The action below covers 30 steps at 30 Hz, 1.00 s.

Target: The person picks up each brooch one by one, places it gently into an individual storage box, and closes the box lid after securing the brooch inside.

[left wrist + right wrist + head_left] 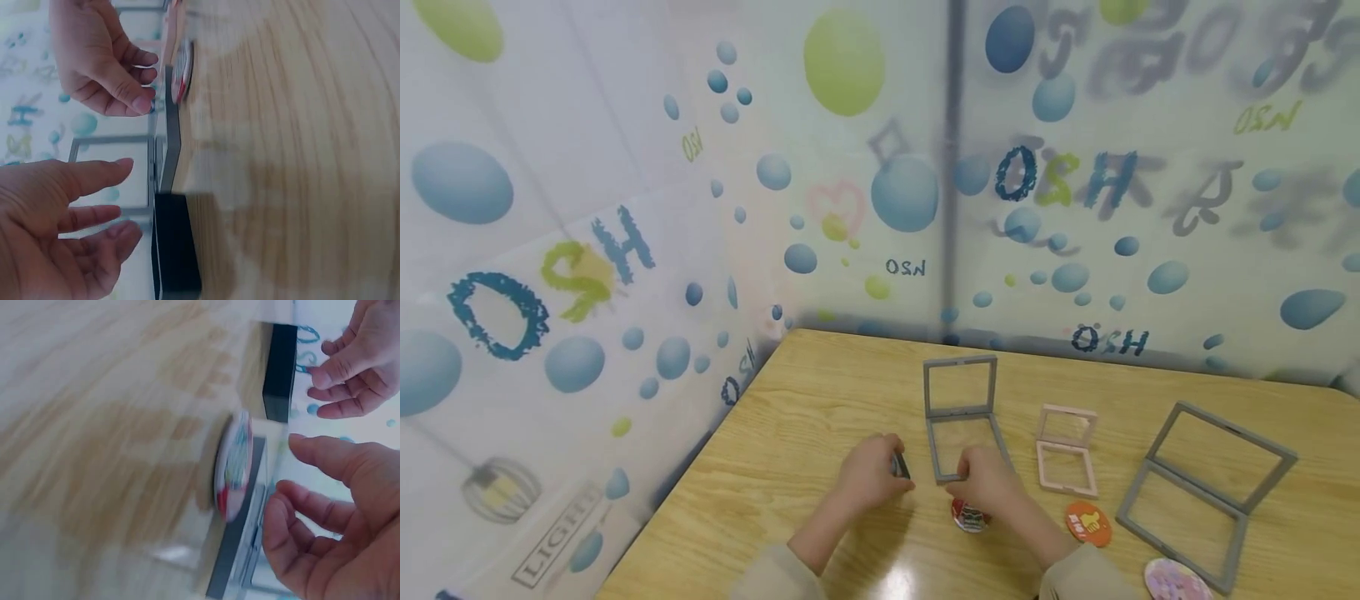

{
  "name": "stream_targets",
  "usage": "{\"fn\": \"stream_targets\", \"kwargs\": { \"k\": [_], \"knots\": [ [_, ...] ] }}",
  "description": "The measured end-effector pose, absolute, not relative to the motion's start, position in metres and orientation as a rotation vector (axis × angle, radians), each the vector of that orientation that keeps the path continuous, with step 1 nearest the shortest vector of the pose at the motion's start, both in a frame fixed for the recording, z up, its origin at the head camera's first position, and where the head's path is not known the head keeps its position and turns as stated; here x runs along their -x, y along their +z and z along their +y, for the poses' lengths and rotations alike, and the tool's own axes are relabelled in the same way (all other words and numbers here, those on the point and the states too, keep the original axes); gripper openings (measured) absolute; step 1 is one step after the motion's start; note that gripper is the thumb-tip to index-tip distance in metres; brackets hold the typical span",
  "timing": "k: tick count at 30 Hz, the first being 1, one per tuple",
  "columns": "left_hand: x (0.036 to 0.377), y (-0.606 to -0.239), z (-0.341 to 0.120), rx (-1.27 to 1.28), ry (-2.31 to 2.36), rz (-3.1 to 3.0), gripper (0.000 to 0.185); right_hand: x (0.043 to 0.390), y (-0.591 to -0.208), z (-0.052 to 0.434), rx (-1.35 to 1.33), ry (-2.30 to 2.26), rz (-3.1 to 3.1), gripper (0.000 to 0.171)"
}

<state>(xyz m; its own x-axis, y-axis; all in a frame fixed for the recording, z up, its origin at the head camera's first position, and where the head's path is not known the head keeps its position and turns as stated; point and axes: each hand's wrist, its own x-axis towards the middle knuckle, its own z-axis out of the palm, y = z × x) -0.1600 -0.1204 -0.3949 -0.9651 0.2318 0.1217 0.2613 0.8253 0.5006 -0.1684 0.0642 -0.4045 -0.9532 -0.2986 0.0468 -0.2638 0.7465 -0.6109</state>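
Fingers (100,176) loose over a black box and a round badge

Neither hand has anything in its grasp. The left hand (871,473) has its thumb and fingers bent and spread, with a gap between them and the black box (176,247). The right hand (992,483) is loosely curled and likewise released, above the red-and-green badge (236,465), which appears to lie flat on the table (835,383).

What counts for any grasp, I judge, is that the box sits below the left fingers and just to their right, so the left hand is much the nearer. What shows of the box's long side runs far to near, its near end slanting right; the hand hides part of it in the head view. The badge, being round, offers no long axis; it lies below the right fingers, toward the near side.

Just beyond the hands, a grey frame (961,411) stands open. To its right are a pink frame (1065,448), a larger grey frame (1198,483), an orange badge (1088,524) and a purple badge (1176,579).
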Motion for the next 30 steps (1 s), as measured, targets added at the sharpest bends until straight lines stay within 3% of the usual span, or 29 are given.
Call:
{"fn": "stream_targets", "kwargs": {
  "k": [8,15,22,30],
  "knots": [
    [0.155,-0.404,-0.086,0.535,-1.024,-3.038,0.032,0.161,-0.407,0.096,0.276,-1.005,2.872,0.027],
    [0.154,-0.410,-0.066,0.496,-0.992,-3.086,0.032,0.153,-0.416,0.104,0.304,-1.133,2.717,0.024],
    [0.156,-0.419,-0.059,0.497,-0.917,-3.082,0.022,0.151,-0.419,0.101,0.301,-1.140,2.714,0.021],
    [0.153,-0.419,-0.060,0.474,-0.995,-3.029,0.026,0.152,-0.422,0.100,0.278,-1.163,2.752,0.021]
  ]
}}
